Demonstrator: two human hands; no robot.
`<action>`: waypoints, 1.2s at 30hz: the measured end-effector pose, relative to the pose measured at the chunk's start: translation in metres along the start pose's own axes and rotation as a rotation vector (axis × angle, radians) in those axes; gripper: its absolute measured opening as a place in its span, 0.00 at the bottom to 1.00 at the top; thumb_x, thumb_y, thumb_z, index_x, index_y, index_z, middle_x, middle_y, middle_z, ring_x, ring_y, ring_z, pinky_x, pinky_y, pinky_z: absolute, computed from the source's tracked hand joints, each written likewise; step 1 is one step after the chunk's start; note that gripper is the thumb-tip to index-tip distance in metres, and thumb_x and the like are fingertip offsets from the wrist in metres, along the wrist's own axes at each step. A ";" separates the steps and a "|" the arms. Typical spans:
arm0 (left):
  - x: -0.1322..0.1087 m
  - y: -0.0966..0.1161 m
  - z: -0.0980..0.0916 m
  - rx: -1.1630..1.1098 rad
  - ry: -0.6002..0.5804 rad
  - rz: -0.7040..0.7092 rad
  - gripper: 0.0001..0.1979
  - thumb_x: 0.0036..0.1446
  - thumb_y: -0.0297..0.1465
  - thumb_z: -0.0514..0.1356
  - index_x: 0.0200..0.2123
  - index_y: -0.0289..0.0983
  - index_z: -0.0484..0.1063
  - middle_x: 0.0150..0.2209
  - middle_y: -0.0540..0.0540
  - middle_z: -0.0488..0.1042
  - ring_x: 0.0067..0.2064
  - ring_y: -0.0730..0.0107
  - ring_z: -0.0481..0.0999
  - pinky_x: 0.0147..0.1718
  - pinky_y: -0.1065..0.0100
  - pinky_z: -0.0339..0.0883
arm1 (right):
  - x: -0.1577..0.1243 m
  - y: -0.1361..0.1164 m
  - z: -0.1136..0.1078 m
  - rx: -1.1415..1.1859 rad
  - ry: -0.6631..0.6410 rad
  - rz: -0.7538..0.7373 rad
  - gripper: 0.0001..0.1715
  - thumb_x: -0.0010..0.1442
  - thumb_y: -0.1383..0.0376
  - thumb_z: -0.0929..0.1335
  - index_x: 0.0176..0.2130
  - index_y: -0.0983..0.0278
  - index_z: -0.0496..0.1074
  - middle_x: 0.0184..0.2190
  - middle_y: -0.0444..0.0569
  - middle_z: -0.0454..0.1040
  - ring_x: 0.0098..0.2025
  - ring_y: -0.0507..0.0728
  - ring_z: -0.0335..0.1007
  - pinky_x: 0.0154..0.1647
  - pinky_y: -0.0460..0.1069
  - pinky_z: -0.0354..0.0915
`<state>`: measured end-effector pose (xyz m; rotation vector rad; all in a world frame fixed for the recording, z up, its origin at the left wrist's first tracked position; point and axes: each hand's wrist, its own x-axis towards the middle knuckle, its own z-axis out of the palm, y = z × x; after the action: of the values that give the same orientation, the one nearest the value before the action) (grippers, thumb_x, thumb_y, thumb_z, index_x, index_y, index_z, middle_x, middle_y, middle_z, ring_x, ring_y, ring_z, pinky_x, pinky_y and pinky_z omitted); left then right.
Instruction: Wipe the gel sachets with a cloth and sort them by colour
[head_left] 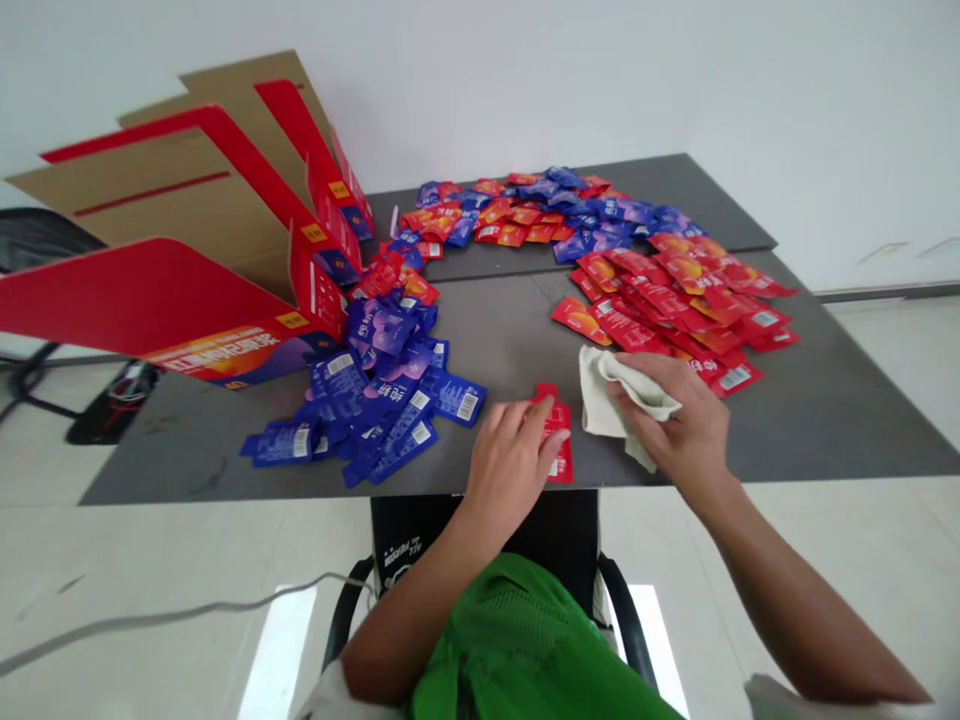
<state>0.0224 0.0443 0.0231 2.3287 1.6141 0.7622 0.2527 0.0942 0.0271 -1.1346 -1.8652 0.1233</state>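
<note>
A single red pouch point(561, 462) lies flat near the table's front edge. My left hand point(510, 455) rests over its left side, with bent fingers and thumb holding it against the tabletop. My right hand point(686, 420) is closed around a folded white cloth point(604, 405), just right of that pouch; the cloth's lower edge hangs down to the table. Left of my left hand is a loose pile of blue pouches point(382, 390). Beyond my right hand lies a heap of red pouches point(675, 300).
Open red cardboard boxes point(247, 350) stand along the table's left side. Mixed red and blue pouches point(525, 210) spread across the back of the grey table point(502, 320), near the wall. A black chair point(390, 530) is at the front edge, and a cable point(225, 607) crosses the floor.
</note>
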 end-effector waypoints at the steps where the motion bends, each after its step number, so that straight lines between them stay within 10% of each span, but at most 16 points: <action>1: 0.010 0.000 0.003 0.057 -0.033 -0.041 0.23 0.77 0.41 0.58 0.66 0.34 0.71 0.56 0.36 0.79 0.55 0.52 0.76 0.56 0.52 0.73 | -0.011 -0.001 -0.004 -0.008 0.027 0.039 0.21 0.69 0.59 0.74 0.60 0.53 0.79 0.54 0.50 0.83 0.54 0.65 0.81 0.59 0.61 0.75; 8: 0.047 0.002 0.022 0.244 -0.225 -0.208 0.33 0.71 0.48 0.63 0.68 0.30 0.70 0.54 0.32 0.75 0.55 0.46 0.76 0.55 0.53 0.72 | -0.068 0.011 -0.005 -0.016 0.185 0.342 0.18 0.67 0.54 0.75 0.54 0.57 0.82 0.50 0.51 0.84 0.50 0.64 0.82 0.56 0.60 0.75; 16: 0.064 -0.016 0.018 -0.177 -0.314 -0.316 0.39 0.62 0.37 0.74 0.72 0.34 0.66 0.61 0.34 0.76 0.61 0.50 0.78 0.61 0.58 0.70 | -0.077 0.016 0.004 -0.016 0.237 0.436 0.20 0.67 0.51 0.74 0.52 0.58 0.82 0.49 0.52 0.83 0.49 0.63 0.81 0.55 0.58 0.74; 20: 0.067 -0.016 0.006 -0.347 -0.157 -0.218 0.17 0.63 0.34 0.73 0.54 0.37 0.82 0.48 0.43 0.81 0.48 0.60 0.82 0.51 0.64 0.73 | -0.078 0.017 0.005 -0.007 0.251 0.440 0.20 0.67 0.50 0.74 0.53 0.58 0.81 0.49 0.53 0.83 0.49 0.64 0.81 0.55 0.59 0.75; 27: 0.034 -0.011 -0.022 -0.316 0.063 0.214 0.05 0.70 0.28 0.67 0.43 0.43 0.85 0.43 0.48 0.83 0.47 0.66 0.82 0.52 0.61 0.69 | -0.076 0.014 0.004 -0.004 0.249 0.471 0.20 0.67 0.50 0.74 0.53 0.56 0.81 0.50 0.53 0.83 0.50 0.67 0.81 0.54 0.62 0.75; 36: -0.038 -0.021 -0.009 -0.029 -0.206 0.253 0.19 0.68 0.33 0.70 0.60 0.42 0.77 0.63 0.42 0.78 0.67 0.54 0.73 0.65 0.48 0.64 | -0.068 0.020 -0.002 0.046 0.134 0.452 0.22 0.67 0.49 0.74 0.54 0.57 0.82 0.50 0.53 0.84 0.50 0.65 0.82 0.53 0.60 0.76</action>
<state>-0.0095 0.0167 0.0104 2.5258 1.2330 0.5646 0.2774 0.0545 -0.0258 -1.4786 -1.4576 0.3348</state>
